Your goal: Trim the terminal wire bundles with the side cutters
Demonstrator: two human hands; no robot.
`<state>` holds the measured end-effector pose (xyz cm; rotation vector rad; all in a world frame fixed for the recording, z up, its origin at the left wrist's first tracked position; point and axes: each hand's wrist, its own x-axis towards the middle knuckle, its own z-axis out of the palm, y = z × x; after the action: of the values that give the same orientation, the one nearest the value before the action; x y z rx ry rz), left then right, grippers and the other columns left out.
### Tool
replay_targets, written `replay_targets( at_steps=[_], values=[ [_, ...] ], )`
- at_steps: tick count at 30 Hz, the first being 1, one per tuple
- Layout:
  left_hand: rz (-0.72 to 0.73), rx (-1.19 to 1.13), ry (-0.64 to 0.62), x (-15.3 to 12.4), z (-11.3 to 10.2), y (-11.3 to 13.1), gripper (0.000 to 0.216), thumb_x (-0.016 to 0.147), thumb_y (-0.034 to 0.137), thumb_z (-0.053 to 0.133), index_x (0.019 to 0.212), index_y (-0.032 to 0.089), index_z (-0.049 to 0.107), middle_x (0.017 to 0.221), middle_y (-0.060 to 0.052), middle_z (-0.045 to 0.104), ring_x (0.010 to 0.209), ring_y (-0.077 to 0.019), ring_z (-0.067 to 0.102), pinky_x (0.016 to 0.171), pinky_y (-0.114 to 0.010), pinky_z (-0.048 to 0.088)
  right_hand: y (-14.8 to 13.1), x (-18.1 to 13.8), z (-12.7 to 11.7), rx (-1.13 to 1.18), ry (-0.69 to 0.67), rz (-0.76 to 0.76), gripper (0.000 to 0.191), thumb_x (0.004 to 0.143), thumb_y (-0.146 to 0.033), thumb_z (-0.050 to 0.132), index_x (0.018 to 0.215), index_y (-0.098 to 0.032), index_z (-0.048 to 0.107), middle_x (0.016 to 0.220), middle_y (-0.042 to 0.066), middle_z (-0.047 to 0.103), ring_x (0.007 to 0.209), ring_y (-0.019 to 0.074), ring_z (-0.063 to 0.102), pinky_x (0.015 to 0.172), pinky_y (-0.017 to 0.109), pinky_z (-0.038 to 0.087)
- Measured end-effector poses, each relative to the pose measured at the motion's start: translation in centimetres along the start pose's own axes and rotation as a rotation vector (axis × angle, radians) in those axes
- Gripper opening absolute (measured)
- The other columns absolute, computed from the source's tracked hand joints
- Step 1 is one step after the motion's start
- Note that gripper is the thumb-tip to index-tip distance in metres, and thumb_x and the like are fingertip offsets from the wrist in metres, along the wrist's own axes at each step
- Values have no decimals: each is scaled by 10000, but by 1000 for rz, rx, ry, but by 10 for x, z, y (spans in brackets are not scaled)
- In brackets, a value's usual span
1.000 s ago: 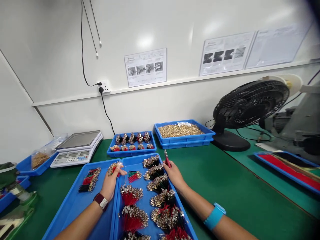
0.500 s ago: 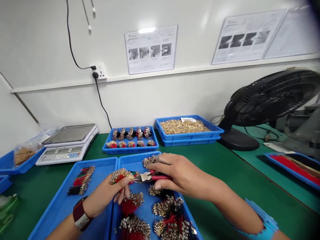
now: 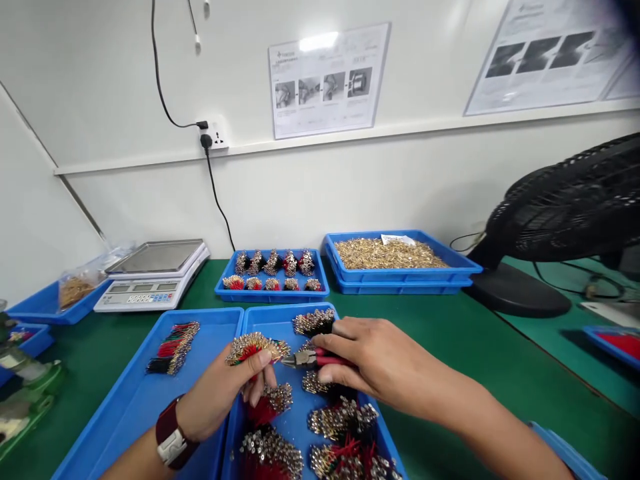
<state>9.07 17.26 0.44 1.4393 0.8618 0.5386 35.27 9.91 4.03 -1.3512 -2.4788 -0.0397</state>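
Observation:
My left hand is closed around a bundle of terminal wires, thin red and green leads topped with gold and silver metal ends. My right hand grips pliers by their red handles. The jaws point left, with their tips close to the bundle's right edge; I cannot tell whether they touch it. Beneath both hands lies a blue tray with several more wire bundles, among them a red one and a black one.
Left of it, another blue tray holds a row of wires. Behind stand a digital scale, a tray of sorted bundles and stacked trays of gold terminals. A black fan stands on the right.
The view has turned slightly left, so things sit further right in it. The plier jaws have drawn back a little from the bundle's wires. Both hands keep their holds.

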Motion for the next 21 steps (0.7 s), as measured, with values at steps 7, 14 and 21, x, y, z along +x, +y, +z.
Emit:
replay_targets(
  at_steps=[7,14,21],
  values=[
    [-25,-104,37,-5,3,-17,524,856,642,692,676,149,708,609,-7,631,476,-91,444,549,-265,293,1,-7,1,-38,3,20,584,1043,-629,332,1218,-191,676,890,83,646,783,253,636,662,371,453],
    [-24,-99,36,-8,6,-18,511,877,628,680,692,152,709,644,-15,655,492,-95,465,551,-264,317,-1,-8,6,-16,-38,21,543,1058,-596,343,1266,-203,655,854,64,648,711,229,625,614,356,425],
    [-20,-96,33,-10,5,-17,508,854,635,702,683,157,707,643,-7,646,493,-93,462,537,-260,320,-1,-5,10,-50,25,10,572,1055,-605,341,1180,-168,688,849,82,650,728,237,630,642,372,449]
  ],
)
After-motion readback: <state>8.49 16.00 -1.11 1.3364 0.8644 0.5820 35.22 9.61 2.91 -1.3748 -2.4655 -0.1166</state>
